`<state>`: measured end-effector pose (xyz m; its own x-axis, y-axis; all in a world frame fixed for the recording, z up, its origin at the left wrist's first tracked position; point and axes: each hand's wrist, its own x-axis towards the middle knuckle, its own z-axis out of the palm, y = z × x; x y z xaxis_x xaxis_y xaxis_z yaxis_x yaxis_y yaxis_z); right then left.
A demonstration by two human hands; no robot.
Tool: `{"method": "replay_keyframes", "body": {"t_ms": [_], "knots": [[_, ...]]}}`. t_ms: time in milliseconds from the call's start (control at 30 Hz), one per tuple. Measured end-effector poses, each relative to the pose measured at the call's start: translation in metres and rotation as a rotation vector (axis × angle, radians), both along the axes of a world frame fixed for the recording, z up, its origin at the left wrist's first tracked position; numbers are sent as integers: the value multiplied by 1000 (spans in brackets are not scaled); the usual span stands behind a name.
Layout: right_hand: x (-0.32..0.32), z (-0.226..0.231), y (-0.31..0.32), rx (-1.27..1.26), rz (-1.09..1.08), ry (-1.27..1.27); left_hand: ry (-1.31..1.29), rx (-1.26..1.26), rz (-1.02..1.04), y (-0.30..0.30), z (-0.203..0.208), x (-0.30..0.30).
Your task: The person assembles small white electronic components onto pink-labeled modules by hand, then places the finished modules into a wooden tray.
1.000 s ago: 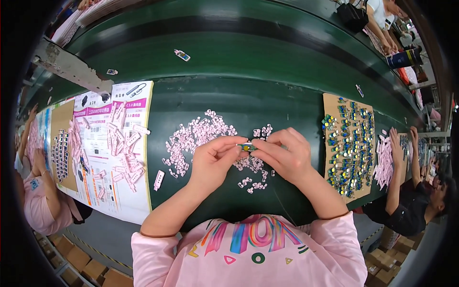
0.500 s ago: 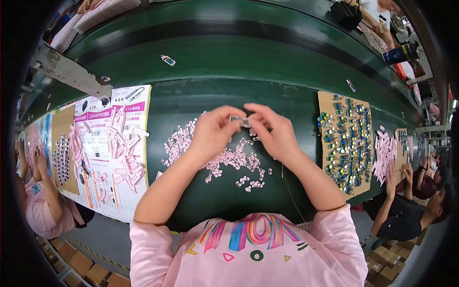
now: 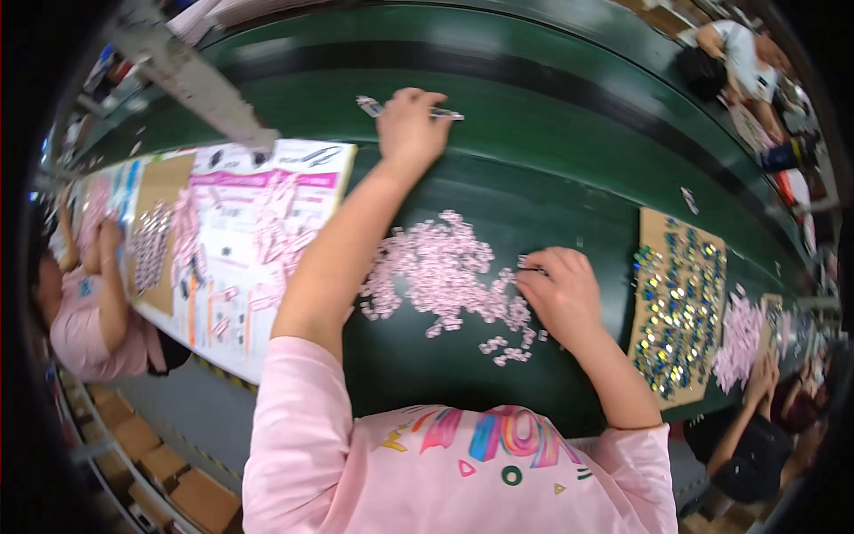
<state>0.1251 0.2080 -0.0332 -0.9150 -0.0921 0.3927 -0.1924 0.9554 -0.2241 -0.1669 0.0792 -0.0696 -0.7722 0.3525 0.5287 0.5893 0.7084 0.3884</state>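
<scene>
My left hand (image 3: 412, 129) is stretched far forward over the green belt. Its thumb and finger close on a small slim part (image 3: 449, 115), whose pale end sticks out to the right. A similar small part (image 3: 368, 106) lies on the belt just left of that hand. My right hand (image 3: 564, 295) is nearer to me, at the right edge of a spread heap of small pink plastic pieces (image 3: 436, 267). Its fingertips pinch a tiny dark part (image 3: 535, 267), too small to make out further.
Left of the heap, a printed sheet (image 3: 240, 258) carries long pink casings (image 3: 277, 218). To the right, brown cardboard (image 3: 637, 356) bears rows of small blue-green and yellow components. A metal post (image 3: 200, 76) rises at the far left. Co-workers sit on both sides and across the belt.
My hands, together over the heap before, are now apart. The left has reached forward to the belt with a slim part; the right has shifted right and nearer. The whole view has turned somewhat.
</scene>
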Motion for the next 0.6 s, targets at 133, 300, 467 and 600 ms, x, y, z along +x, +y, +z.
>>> {"method": "replay_keyframes", "body": {"t_ms": [133,300,467,600], "knots": [[0,5,3,-66,8,-20,-237,153,-347,-48,22,55],[6,4,11,-112,33,-37,-187,-74,-32,-167,63,53],[-1,3,16,-98,87,-40,-502,-394,334,-209,72,29],[1,5,13,-56,86,-34,-381,-417,274,-209,49,18]]}}
